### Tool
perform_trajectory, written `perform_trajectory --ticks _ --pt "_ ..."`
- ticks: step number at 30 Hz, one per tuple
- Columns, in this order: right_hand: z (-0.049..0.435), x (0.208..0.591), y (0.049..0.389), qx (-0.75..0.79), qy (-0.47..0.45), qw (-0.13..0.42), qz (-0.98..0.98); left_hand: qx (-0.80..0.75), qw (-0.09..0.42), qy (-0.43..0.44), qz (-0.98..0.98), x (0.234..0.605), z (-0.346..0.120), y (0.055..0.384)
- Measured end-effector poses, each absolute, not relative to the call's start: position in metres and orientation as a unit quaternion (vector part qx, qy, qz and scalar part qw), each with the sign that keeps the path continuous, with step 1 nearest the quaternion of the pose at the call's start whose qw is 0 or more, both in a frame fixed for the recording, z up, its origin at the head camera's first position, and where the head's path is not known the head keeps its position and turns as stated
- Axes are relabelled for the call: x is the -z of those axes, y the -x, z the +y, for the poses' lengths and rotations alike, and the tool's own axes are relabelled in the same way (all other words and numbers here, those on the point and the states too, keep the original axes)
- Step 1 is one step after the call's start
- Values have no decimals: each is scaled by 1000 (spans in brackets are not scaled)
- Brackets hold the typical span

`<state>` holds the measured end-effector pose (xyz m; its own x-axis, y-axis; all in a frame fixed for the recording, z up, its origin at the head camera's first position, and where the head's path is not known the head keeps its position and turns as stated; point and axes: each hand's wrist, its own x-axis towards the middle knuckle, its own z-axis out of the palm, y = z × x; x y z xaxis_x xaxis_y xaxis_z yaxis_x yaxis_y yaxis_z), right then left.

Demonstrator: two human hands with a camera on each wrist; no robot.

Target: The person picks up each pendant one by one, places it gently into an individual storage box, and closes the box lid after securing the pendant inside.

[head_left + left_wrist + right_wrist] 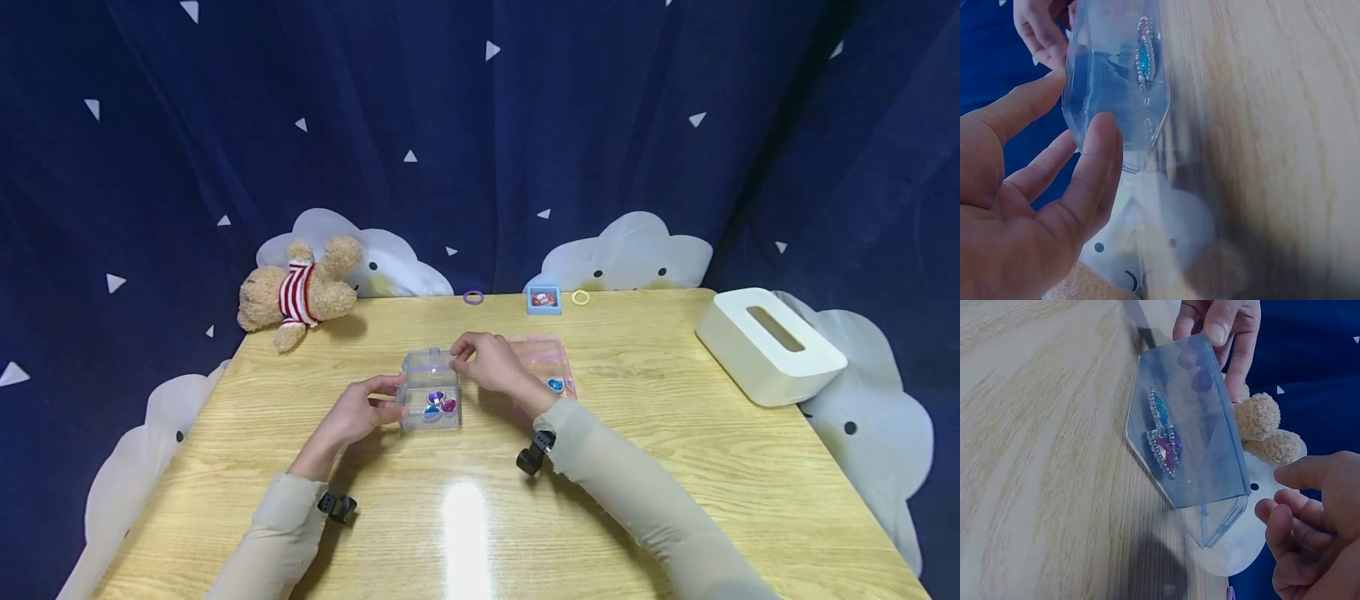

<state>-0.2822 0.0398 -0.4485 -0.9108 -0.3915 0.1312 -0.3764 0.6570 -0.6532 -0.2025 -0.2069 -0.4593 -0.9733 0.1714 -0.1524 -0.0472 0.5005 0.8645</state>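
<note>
A clear, bluish plastic box [431,367] sits on the table. It holds blue, purple and magenta gem pieces [1166,447] with silvery beaded rims. My left hand [365,407] rests its thumb and fingertips against the box's left side, the fingers mostly straight. By the upper right corner of the box is my right hand [491,362]; the right wrist view shows its loosely bent fingers apart from the box, with nothing between them. Partly hidden under my right wrist is a clear pink box [551,354] with a blue gem piece [555,385].
Along the back edge lie a purple ring [473,297], a small blue frame [544,300] and a yellow ring [581,297]. A teddy bear [300,292] in a striped shirt lies at the back left. On the right stands a white tissue box [772,346].
</note>
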Motion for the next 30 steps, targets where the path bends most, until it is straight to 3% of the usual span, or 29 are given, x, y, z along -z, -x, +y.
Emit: perform_trajectory --ticks 30 --pt "38 456 289 368 166 66 913 -491 99 -39 865 459 -207 202"
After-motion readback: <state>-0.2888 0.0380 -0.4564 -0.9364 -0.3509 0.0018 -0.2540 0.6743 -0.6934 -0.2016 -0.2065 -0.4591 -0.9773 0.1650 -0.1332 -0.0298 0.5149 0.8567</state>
